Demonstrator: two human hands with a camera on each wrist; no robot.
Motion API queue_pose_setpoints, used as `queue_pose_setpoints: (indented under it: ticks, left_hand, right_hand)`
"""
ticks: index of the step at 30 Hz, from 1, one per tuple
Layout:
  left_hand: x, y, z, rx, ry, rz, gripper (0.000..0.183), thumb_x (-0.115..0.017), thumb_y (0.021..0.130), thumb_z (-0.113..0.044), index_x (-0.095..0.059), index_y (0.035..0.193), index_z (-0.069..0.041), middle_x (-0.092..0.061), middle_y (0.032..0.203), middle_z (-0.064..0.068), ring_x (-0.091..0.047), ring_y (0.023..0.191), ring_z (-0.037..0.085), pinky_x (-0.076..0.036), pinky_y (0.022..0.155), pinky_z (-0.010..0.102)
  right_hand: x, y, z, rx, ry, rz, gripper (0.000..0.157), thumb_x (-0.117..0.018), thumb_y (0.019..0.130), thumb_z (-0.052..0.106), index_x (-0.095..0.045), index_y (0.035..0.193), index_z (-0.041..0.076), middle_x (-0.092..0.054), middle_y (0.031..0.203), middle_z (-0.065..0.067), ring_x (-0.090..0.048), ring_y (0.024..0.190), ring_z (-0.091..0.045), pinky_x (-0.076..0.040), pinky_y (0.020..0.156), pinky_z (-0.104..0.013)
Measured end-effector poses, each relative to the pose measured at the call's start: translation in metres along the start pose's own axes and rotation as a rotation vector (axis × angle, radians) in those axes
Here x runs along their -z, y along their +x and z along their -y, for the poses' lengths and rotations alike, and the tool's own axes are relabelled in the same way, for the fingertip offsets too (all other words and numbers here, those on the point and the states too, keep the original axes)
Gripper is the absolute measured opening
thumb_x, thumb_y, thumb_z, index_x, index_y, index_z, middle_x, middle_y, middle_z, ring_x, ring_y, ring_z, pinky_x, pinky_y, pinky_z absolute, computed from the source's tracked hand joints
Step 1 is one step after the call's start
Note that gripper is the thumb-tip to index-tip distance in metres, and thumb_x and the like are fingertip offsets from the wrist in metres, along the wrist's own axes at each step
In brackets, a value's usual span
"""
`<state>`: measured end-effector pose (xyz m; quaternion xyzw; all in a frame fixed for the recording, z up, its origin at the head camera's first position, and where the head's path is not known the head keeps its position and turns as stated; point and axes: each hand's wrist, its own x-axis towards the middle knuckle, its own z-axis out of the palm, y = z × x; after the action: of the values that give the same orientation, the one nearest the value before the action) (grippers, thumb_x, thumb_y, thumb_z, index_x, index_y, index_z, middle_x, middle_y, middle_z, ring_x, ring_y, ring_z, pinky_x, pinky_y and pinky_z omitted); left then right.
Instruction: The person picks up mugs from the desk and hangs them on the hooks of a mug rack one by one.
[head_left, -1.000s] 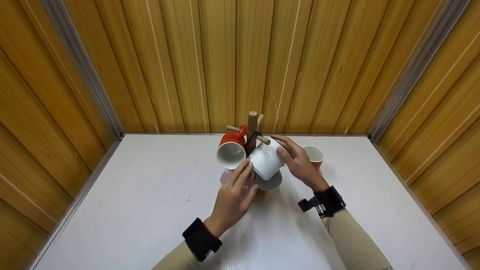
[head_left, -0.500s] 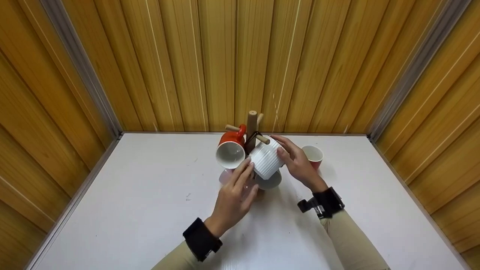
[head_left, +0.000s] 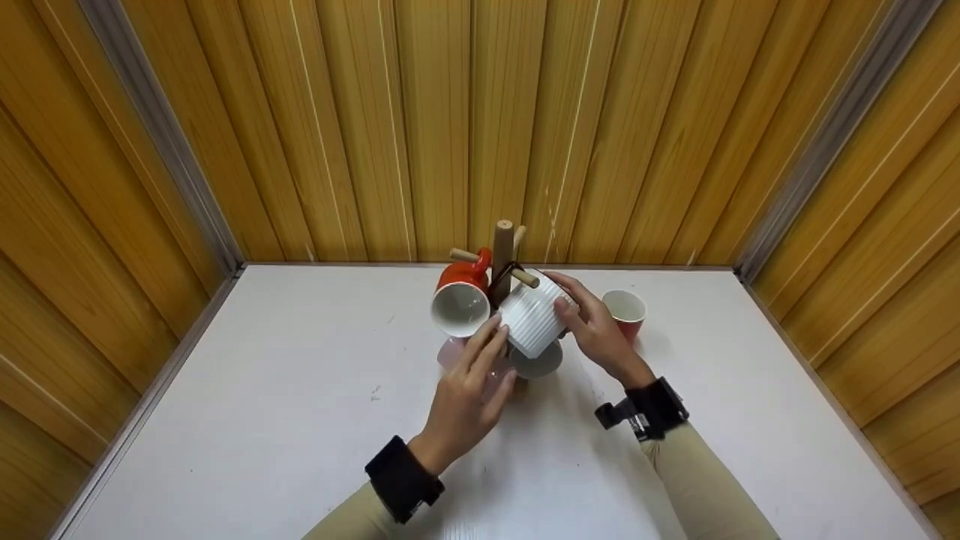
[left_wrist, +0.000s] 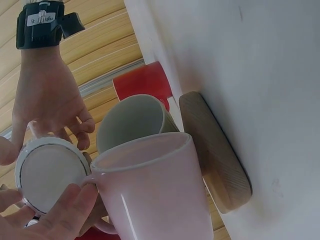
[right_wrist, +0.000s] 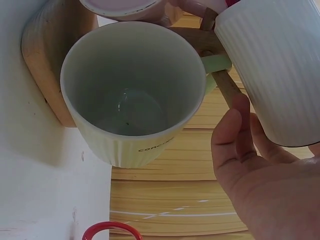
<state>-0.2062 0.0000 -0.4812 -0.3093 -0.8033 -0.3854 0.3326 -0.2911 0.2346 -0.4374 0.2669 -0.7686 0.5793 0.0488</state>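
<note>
A white ribbed mug (head_left: 531,319) hangs tilted at a wooden mug tree (head_left: 503,259), its dark handle looped around an upper peg (head_left: 525,278). My right hand (head_left: 600,336) grips the mug's side near the rim, thumb on the near face. In the right wrist view, fingertips of that hand meet a lower peg (right_wrist: 226,86). My left hand (head_left: 459,401) reaches from the front left, its nearly straight fingers touching the white mug's base, thumb held apart. Below hang a pink mug (left_wrist: 155,195) and a pale green mug (right_wrist: 125,150), both partly hidden in the head view.
A red-orange mug (head_left: 461,281) hangs on the tree's left peg, its opening facing me. On the white table (head_left: 300,375), a red cup (head_left: 628,326) stands behind my right wrist. The tree's wooden base (left_wrist: 215,155) sits under the mugs. Wood-patterned walls (head_left: 480,135) enclose the table.
Both hands stay on the white mug in almost the same pose. A little more of the mug's rim shows beside my right thumb.
</note>
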Motion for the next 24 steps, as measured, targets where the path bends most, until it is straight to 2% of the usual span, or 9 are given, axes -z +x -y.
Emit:
queue_pose_setpoints:
  ticks: [6,14,17,21,24]
  left_hand:
    - [-0.001,0.0,-0.001,0.005,-0.009,-0.001,0.061,-0.072,0.095,-0.012,-0.048,0.151,-0.006,-0.041,0.16,0.009,-0.053,0.135,0.019,-0.05,0.104,0.031]
    - [0.002,0.006,-0.004,0.006,-0.042,-0.001,0.06,-0.073,0.095,-0.01,-0.049,0.15,-0.004,-0.043,0.159,0.012,-0.055,0.133,0.022,-0.051,0.103,0.032]
    - [0.006,0.008,-0.005,0.018,-0.069,-0.002,0.057,-0.074,0.095,-0.009,-0.052,0.147,-0.003,-0.045,0.157,0.013,-0.061,0.123,0.025,-0.057,0.093,0.031]
    - [0.011,0.013,-0.01,0.018,-0.061,-0.037,0.051,-0.075,0.093,-0.009,-0.059,0.141,-0.002,-0.054,0.148,0.014,-0.065,0.104,0.025,-0.059,0.079,0.031]
    - [0.015,0.023,-0.014,-0.001,-0.032,-0.1,0.045,-0.076,0.091,-0.008,-0.063,0.134,-0.001,-0.06,0.139,0.015,-0.066,0.104,0.024,-0.058,0.085,0.032]
  right_hand:
    - [0.0,-0.001,0.001,-0.005,0.007,0.003,0.046,-0.048,0.109,0.017,-0.046,0.154,0.016,-0.058,0.137,-0.01,-0.06,0.096,-0.027,-0.054,0.071,-0.033]
    - [0.002,0.0,0.001,0.012,0.036,0.004,0.047,-0.046,0.109,0.016,-0.043,0.155,0.009,-0.057,0.14,-0.011,-0.061,0.095,-0.026,-0.055,0.072,-0.034]
    - [0.001,-0.002,-0.001,0.009,0.045,0.004,0.046,-0.045,0.11,0.015,-0.043,0.156,0.01,-0.056,0.141,-0.011,-0.062,0.096,-0.027,-0.056,0.073,-0.034]
    - [0.0,-0.006,-0.003,-0.01,0.048,-0.002,0.045,-0.042,0.111,0.015,-0.044,0.156,0.013,-0.057,0.142,-0.011,-0.062,0.097,-0.027,-0.056,0.073,-0.037]
    - [0.002,-0.008,-0.004,-0.017,0.059,-0.021,0.044,-0.04,0.112,0.017,-0.045,0.155,0.013,-0.06,0.136,-0.013,-0.062,0.095,-0.025,-0.057,0.073,-0.041]
